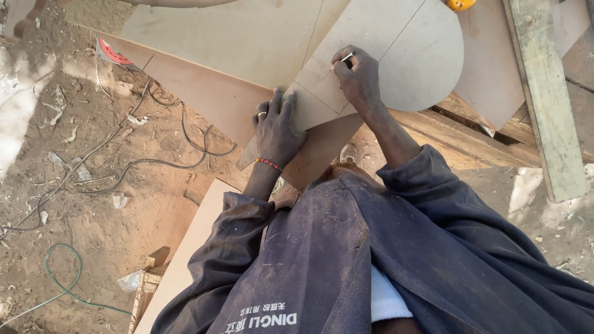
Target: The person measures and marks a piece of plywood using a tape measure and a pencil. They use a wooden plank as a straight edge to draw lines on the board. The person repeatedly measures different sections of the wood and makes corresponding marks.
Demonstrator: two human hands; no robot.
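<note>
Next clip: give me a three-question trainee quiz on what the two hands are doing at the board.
1. True or false: the left hand lies flat on the rounded board piece.
2. Which hand pinches the small pale marking tool? A) left B) right
3. Fill in: black cables lie on the ____ ground to the left of the boards.

Key: 1 true; 2 B, the right hand; 3 sandy.

Your right hand (357,77) hides most of the small pale marker it pinches; the orange object (460,4) is cropped by the top edge.
</note>
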